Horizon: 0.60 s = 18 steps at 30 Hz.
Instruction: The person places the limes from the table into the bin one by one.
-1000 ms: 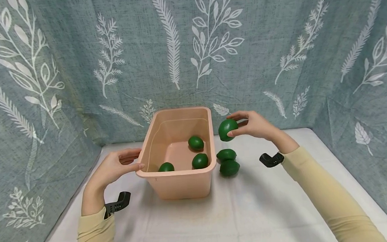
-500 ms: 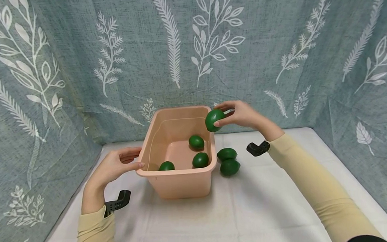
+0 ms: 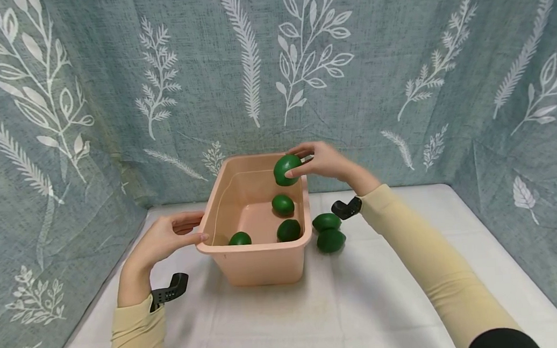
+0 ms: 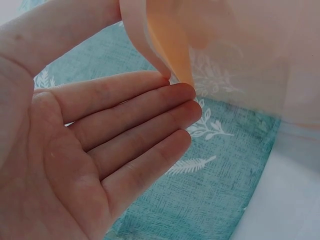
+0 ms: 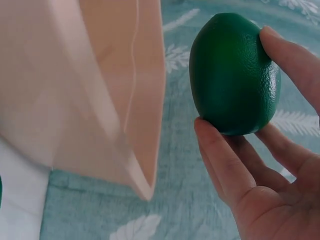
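Right grip [image 3: 323,160] pinching lime [image 3: 286,171] near tub [image 3: 261,267], left grip [image 3: 164,237] holding its rim [image 3: 250,248], 3 limes [image 3: 283,205] inside, 2 limes [image 3: 331,241] outside

The lime [image 5: 232,75] looks glossy, the bin [image 3: 261,267] smooth plastic.

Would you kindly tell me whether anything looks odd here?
Nothing stands out: the peach plastic bin stands upright, two oval green fruits lie beside it on the white cloth, and no spill shows.
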Available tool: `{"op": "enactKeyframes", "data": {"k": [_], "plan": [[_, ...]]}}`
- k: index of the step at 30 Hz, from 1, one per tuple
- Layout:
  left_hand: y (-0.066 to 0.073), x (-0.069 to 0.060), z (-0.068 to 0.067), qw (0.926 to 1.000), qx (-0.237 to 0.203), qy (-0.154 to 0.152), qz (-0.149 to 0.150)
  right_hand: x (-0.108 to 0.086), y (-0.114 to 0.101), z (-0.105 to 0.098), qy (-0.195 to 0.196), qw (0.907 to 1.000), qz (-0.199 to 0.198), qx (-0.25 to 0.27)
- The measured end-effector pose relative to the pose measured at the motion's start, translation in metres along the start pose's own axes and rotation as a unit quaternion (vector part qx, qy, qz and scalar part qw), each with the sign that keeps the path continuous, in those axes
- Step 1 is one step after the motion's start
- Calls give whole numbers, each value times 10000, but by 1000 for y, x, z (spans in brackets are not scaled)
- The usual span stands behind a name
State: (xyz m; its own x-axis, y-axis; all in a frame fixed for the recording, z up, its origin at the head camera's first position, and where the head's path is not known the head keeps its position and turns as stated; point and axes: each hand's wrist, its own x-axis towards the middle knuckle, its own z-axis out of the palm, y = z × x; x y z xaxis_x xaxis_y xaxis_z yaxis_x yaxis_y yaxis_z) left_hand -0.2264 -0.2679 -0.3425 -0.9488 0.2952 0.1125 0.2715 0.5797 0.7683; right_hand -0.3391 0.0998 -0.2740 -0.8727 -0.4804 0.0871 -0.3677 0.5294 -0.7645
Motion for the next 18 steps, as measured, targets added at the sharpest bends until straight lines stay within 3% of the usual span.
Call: {"op": "enactKeyframes", "data": {"k": [9,18], "plan": [[1,-2,1,10000,-44,3,16,16,-14,20,-159,9998,35,-63],[0,-1,1,9999,59,48,-111,23,-21,34,-201,9980,-54,601]]}}
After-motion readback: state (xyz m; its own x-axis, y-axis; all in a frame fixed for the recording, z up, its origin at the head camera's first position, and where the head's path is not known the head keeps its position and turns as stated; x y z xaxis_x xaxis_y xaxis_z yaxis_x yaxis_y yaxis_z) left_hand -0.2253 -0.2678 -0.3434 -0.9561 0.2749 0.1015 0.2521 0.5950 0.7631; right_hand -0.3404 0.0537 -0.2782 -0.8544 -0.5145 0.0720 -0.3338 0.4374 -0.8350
